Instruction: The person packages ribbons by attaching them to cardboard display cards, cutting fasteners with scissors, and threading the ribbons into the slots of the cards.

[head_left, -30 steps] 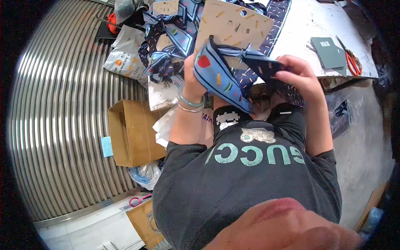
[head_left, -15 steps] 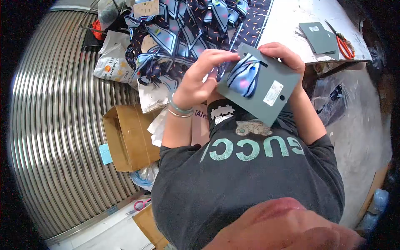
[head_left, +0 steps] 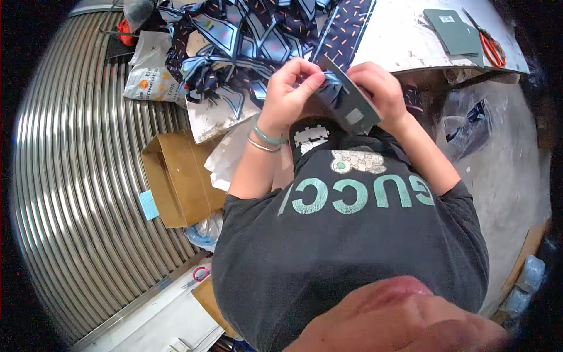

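A dark green card (head_left: 357,115) with a white label is held up in front of the chest, tilted nearly edge-on. Blue striped fabric (head_left: 333,88) lies against its near face. My left hand (head_left: 291,91) pinches this fabric between thumb and forefinger at the card's upper left. On the other side, my right hand (head_left: 380,92) grips the card's edge, with some fingers hidden behind it. Beyond the hands, patterned blue scarves (head_left: 246,44) are heaped on the white table (head_left: 399,41).
Green cards (head_left: 454,35) and orange-handled scissors (head_left: 491,48) lie on the table at the right. An open cardboard box (head_left: 190,182) and a printed plastic bag (head_left: 149,70) stand at the left. Pink-handled scissors (head_left: 200,273) lie lower left.
The card has turned from its patterned cream face to the green back, then tilted edge-on. My left hand, apart from the fabric half a second ago, now pinches it.
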Tool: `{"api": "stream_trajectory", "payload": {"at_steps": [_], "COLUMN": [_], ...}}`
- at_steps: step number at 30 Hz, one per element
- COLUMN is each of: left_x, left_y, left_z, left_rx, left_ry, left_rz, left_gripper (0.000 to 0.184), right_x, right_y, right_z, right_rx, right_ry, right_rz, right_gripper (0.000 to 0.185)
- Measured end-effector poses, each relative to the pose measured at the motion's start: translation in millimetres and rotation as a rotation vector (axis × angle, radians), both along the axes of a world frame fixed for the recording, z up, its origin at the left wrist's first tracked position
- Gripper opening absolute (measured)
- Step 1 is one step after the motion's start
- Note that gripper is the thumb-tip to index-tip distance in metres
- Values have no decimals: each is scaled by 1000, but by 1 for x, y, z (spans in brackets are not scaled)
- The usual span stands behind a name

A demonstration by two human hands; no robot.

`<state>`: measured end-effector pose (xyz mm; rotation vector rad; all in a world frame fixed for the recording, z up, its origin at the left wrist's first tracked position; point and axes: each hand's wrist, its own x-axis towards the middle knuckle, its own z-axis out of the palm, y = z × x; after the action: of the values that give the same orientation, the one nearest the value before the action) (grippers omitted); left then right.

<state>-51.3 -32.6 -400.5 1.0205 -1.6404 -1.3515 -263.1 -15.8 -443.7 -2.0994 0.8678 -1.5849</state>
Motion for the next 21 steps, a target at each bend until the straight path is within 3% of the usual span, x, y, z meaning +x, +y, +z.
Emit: {"api": "stream_trajectory", "payload": {"at_steps": [1,3,12,13,15,16,17,19,21], "left_x": [2,4,7,7,9,9,8,5,3], "left_y": [1,5,14,14,13,13,14,14,15], "left_z": [0,-2,-20,-21,-21,-21,-23,-27,-33], "left_rx": [206,359,563,556,573,591,594,569,546], "left_ry": [110,174,333,342,376,407,408,361,331], "left_rz": [-16,-47,-38,-8,19,42,38,8,20], "left_gripper": [7,7,9,9,9,9,9,10,11], "right_x": [5,7,-1,-2,0,3,0,8,8], "right_y": [7,17,19,22,31,33,32,39,35], "right_z": [-1,-9,-8,-10,-16,-24,-30,-27,-18], "right_rx": [-2,6,-116,-66,336,690,1104,1428,1426], "right_ry": [72,217,220,159,-9,-118,-242,-869,-923], "right_rz": [14,41,-412,-401,-205,-41,205,433,418], "right_gripper": [18,18,23,13,16,30,27,22,20]}}
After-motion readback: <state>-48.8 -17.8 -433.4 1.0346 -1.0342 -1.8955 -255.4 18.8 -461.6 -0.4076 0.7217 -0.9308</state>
